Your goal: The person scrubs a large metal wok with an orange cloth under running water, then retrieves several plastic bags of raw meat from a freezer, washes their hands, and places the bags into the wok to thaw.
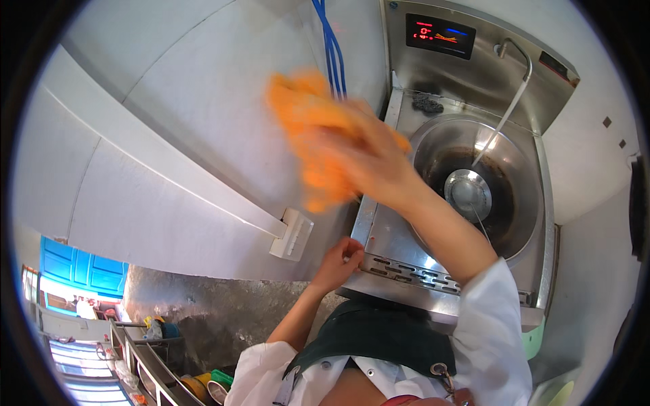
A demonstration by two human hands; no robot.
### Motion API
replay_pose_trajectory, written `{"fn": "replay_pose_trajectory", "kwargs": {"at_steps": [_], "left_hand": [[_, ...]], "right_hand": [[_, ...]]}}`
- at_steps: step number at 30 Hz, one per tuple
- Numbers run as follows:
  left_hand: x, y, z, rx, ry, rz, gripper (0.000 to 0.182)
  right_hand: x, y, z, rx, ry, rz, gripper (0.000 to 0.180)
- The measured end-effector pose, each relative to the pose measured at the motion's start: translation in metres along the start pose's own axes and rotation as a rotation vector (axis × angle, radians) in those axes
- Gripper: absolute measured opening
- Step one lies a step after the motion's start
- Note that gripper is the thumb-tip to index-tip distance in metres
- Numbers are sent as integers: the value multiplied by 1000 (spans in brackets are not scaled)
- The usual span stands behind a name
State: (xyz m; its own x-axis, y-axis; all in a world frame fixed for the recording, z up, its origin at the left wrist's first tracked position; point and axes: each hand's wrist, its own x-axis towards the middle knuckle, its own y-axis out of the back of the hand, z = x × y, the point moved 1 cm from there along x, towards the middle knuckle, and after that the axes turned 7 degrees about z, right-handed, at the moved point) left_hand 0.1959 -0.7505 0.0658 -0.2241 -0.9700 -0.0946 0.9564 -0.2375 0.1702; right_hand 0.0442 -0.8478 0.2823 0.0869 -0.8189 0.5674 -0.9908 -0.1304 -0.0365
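My right hand (370, 157) grips an orange cloth (325, 152), held up in front of the white wall panel (223, 116); both are blurred. Down at the stove's left front corner, my left hand (341, 261) rests against the steel edge with its fingers curled, and I see nothing in them. A large wok (528, 203) is set into the stainless steel stove (391, 233) on the right. Inside it sits a round metal ladle (468, 195) with a thin handle. My right forearm crosses over the wok's left side.
A swing tap (510, 109) reaches down into the wok. Dark scouring mesh (427, 103) lies at the stove's back left. Blue cables (332, 56) hang along the wall, above a white socket box (292, 234). A lit display panel (441, 36) is on the backsplash. Metal shelving (147, 363) stands lower left.
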Motion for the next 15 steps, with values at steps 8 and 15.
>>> {"fn": "replay_pose_trajectory", "kwargs": {"at_steps": [8, 15], "left_hand": [[-69, 24, -44, 46, 267, 133, 15], [-75, 18, -62, 218, 352, 155, 17]], "right_hand": [[-20, -84, 139, -73, 702, 203, 65], [-240, -110, 263, 277, -715, 224, 42]]}}
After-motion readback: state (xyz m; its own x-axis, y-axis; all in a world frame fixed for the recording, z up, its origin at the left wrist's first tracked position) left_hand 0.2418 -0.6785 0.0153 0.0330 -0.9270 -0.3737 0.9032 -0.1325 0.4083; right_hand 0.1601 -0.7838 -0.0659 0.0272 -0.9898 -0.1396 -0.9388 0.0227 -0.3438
